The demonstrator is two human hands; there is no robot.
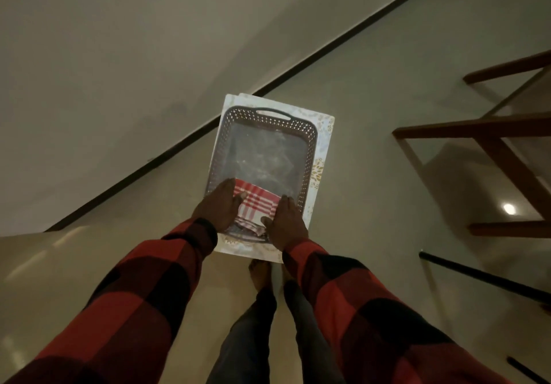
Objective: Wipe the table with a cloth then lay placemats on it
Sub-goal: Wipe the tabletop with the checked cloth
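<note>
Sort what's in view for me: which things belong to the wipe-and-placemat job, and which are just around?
For the job:
red checked cloth, lying in the basket
pale patterned placemats, stacked under the basket
left hand and right hand, gripping the stack's near end

Just around:
grey perforated basket, a carrier
wooden chair

At frame centre, the left hand [219, 206] and right hand [286, 222] grip the near end of a grey perforated basket [310, 157] resting on pale placemats [323, 151]. A red-and-white checked cloth [258, 203] lies inside. A wooden chair [492, 145] stands at right.
</note>
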